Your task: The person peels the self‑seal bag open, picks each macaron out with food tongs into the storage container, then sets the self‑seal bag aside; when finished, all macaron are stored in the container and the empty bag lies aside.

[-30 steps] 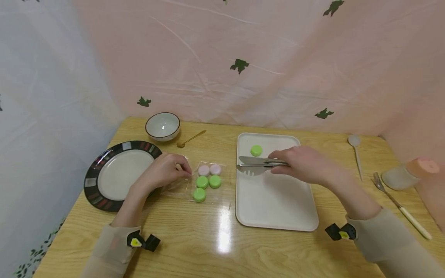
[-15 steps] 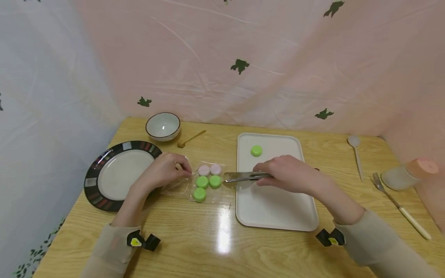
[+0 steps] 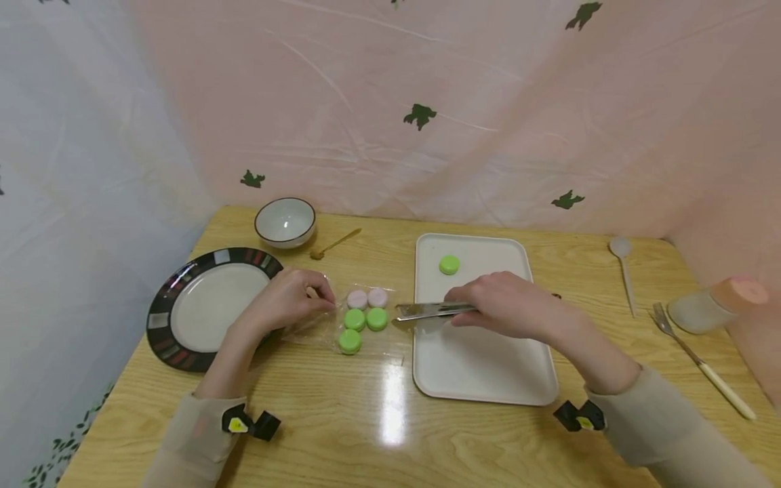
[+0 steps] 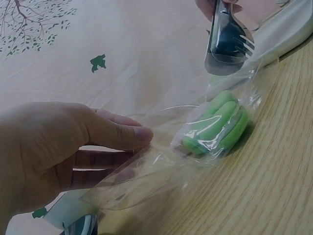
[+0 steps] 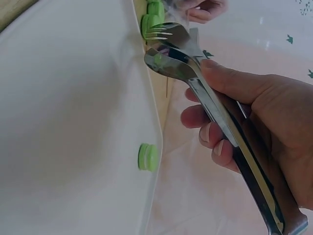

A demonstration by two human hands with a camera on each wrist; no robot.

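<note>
My left hand [image 3: 293, 298] pinches the edge of a clear plastic bag [image 4: 146, 171] between thumb and fingers. Inside the bag lie green macarons [image 3: 350, 341] and two pale pink macarons [image 3: 357, 299]. Metal serving tongs [image 5: 215, 107], one arm ending in fork tines, are gripped in my right hand [image 3: 506, 305]. Their tips reach past the tray's left edge, close to the nearest green macaron in the bag, with nothing between them. On the white tray [image 3: 488, 373] a single green macaron [image 3: 449, 264] sits near the back.
A dark-rimmed plate [image 3: 160, 322] stands at the left, partly behind the left hand. Behind it are a white bowl [image 3: 285, 224] and a small gold spoon [image 3: 335, 242]. At the right lie a grey spoon [image 3: 625, 268], a fork [image 3: 702, 362] and a tipped jar [image 3: 708, 308].
My right hand has moved left and a little nearer with the tongs, from over the tray to beside the bag, then stayed there. The left hand keeps its place on the bag.
</note>
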